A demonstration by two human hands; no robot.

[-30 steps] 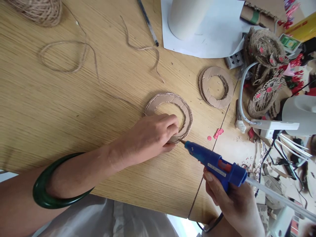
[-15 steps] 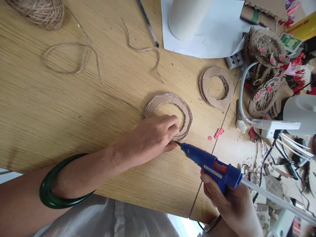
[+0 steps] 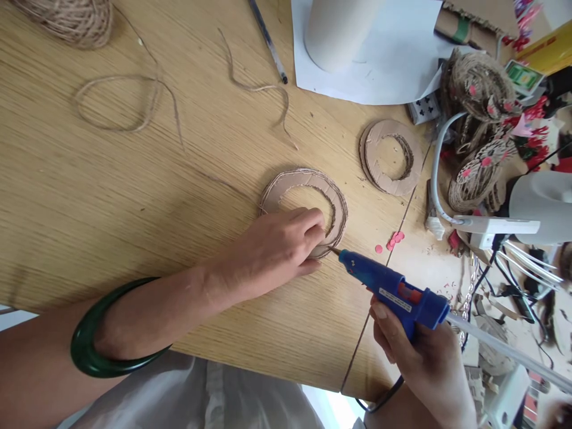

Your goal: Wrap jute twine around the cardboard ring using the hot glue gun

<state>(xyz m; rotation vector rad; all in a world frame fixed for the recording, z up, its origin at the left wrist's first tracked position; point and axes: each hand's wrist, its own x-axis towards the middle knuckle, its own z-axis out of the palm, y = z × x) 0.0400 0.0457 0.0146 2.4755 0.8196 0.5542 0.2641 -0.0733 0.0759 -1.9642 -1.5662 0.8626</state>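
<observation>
A cardboard ring (image 3: 328, 189) lies flat on the wooden table, with brown twine (image 3: 344, 208) wound along its outer edge. My left hand (image 3: 290, 241) is closed on the near side of this ring, fingers curled over its rim. In my right hand (image 3: 413, 357) is a blue hot glue gun (image 3: 388, 286), gripped by its handle, with a clear glue stick (image 3: 504, 345) sticking out behind. Its nozzle tip meets or nearly meets the ring's near right edge, just right of my left fingers. From the ring's left side the twine runs back to a ball (image 3: 78, 21).
Two stacked cardboard rings (image 3: 373, 149) lie behind to the right, with small red paper dots (image 3: 393, 240) nearer. A pen (image 3: 268, 42), a loose twine piece (image 3: 259, 89) and white paper (image 3: 393, 65) under a white cylinder (image 3: 335, 36) are farther back. Cables and craft pieces (image 3: 482, 89) crowd the right.
My right hand has moved the glue gun slightly right, its nozzle sliding up along the ring's edge away from my left fingertips. My left hand and the ring have stayed in place.
</observation>
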